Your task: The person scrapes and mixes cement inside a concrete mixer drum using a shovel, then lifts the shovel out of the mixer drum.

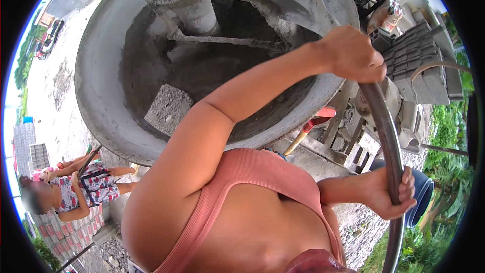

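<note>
Both my hands grip a long-handled shovel, its dark metal handle [386,136] bent into a curve by the lens. My left hand [353,53], its arm stretched across in front of me, is closed round the upper part of the handle. Lower down, the fingers of my right hand [389,192] wrap the same handle. A flat grey shovel blade [288,0] lies over the far side of a large round mixer pan [96,91]. Inside the pan are cement-crusted mixing arms [222,43], grey powdery material and a rough grey block [169,108].
A red-handled tool [319,116] rests by the pan's right side. Beyond are wooden pallets [348,141], stacked grey blocks [417,53] and a dark blue barrel [422,197]. At left, another person [83,187] holds a dark pole near stacked pavers [70,232].
</note>
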`<control>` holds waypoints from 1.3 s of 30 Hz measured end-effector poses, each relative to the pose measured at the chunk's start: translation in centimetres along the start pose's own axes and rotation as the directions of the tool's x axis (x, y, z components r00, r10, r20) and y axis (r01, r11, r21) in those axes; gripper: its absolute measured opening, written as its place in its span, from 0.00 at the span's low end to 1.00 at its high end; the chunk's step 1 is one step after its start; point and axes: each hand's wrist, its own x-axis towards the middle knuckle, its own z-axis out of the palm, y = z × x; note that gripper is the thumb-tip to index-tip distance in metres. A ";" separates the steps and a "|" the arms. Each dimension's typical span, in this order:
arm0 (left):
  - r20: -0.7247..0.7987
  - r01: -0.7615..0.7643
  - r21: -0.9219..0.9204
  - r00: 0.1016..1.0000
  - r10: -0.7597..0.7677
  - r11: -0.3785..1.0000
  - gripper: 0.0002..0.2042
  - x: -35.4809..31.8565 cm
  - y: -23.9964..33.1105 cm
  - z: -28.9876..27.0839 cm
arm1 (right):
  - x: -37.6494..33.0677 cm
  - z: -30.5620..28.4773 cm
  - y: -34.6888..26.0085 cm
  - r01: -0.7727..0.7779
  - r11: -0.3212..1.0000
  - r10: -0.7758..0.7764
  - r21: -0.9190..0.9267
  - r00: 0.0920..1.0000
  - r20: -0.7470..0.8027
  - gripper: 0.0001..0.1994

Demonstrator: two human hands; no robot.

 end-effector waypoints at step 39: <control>-0.829 -0.120 -0.073 0.559 0.007 0.990 0.15 -3.6 -4.6 -4.4 | -2.4 14.1 0.1 0.279 0.956 -0.239 -0.089 0.919 0.315 0.13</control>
